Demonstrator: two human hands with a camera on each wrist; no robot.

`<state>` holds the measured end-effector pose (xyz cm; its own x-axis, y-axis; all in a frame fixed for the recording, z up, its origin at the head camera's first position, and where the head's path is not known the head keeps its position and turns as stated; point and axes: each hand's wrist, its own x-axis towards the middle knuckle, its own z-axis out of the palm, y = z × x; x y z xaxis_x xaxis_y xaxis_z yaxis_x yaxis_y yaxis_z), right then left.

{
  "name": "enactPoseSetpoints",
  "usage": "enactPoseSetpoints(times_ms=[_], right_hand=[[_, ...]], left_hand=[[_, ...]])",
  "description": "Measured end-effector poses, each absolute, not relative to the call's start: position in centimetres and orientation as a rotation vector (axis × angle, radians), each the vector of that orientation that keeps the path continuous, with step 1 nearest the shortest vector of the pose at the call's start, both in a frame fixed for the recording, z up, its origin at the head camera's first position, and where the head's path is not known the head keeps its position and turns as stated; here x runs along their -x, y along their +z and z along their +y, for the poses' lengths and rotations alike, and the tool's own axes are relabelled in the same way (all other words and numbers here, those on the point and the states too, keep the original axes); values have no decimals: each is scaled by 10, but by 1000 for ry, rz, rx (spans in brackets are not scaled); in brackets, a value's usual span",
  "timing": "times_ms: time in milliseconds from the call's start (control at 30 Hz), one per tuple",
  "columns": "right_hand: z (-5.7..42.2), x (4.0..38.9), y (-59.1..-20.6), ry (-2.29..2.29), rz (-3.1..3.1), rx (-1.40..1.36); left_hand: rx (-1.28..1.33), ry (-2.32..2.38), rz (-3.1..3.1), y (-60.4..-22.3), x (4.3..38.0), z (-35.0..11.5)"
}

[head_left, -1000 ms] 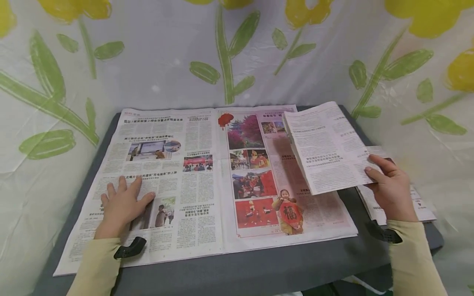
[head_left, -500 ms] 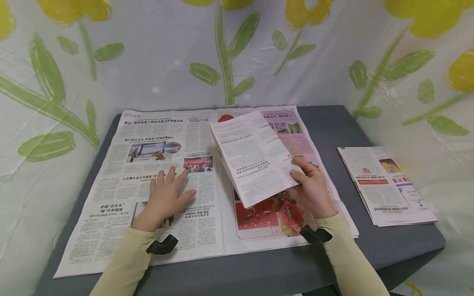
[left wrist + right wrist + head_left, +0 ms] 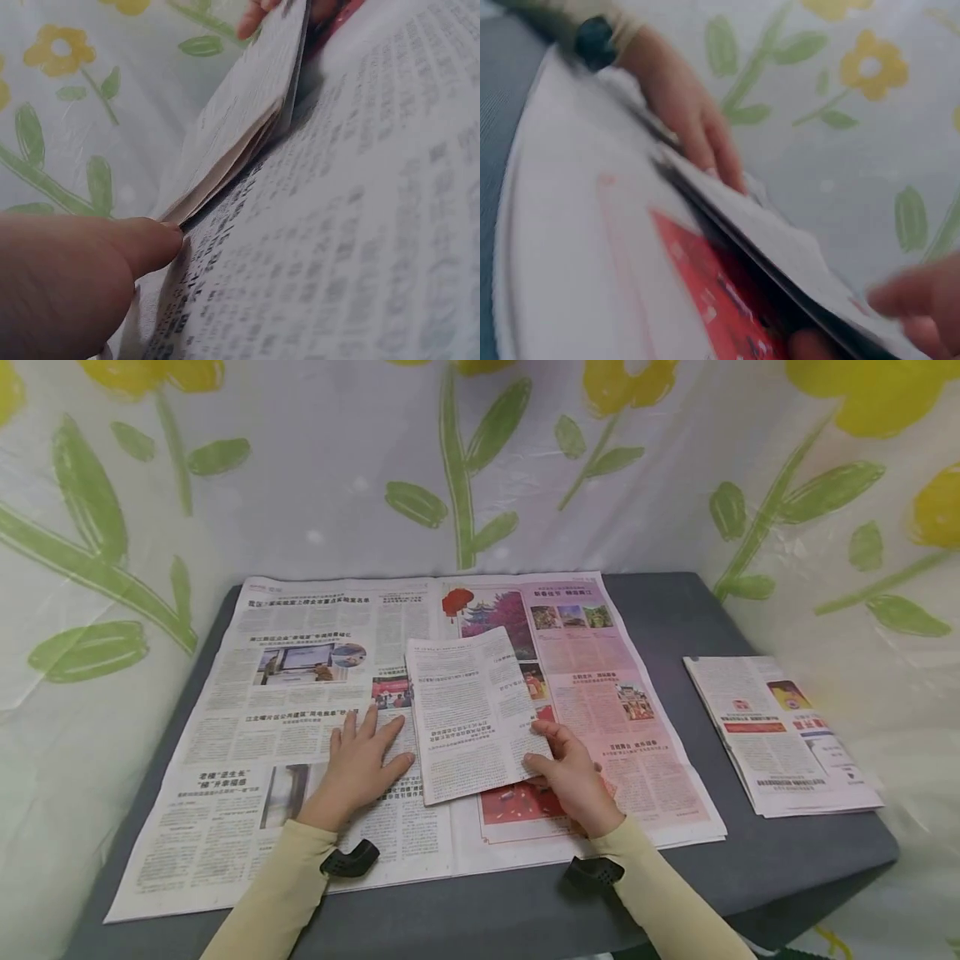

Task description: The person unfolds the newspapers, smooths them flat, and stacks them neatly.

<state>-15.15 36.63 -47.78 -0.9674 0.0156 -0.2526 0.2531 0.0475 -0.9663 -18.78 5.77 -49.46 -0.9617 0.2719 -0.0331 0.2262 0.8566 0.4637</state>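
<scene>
my right hand (image 3: pixel 573 775) pinches the near right-hand corner of the folded newspaper (image 3: pixel 472 718), thumb on top and fingertips tucked beneath. the paper reaches left and away from that pinch, its printed face up, over the middle of the unfolded newspaper (image 3: pixel 217 847). at my grip it is lifted off the page, with a dark gap under its edge; toward the far side from my grip its layers part slightly and come down close to the print, though i cannot tell if they touch.

left of the grip, my left hand (image 3: pixel 363 772) lies with fingers spread on the page, thumb tip just beside the folded edge; whether it touches is unclear. a red photo (image 3: pixel 521 806) shows just below and left of my pinch. well right of the grip, a newspaper stack (image 3: pixel 783 743) rests on the grey tablecloth (image 3: pixel 465 918). beyond it all hangs a flowered curtain (image 3: pixel 315 468).
</scene>
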Motion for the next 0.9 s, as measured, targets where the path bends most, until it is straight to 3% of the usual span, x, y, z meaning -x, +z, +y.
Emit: enactPoseSetpoints(times_ms=[333,600,900], right_hand=[[365,142,-456,-1245,2922,99],[304,151,-457,-864,2864,516],[271,155,-474,-659,2804,488]], left_hand=[[-385,713,2941,-492,186,54],[-372,707,2957,-496,186,53],[-400,750,2924,-496,185,58]])
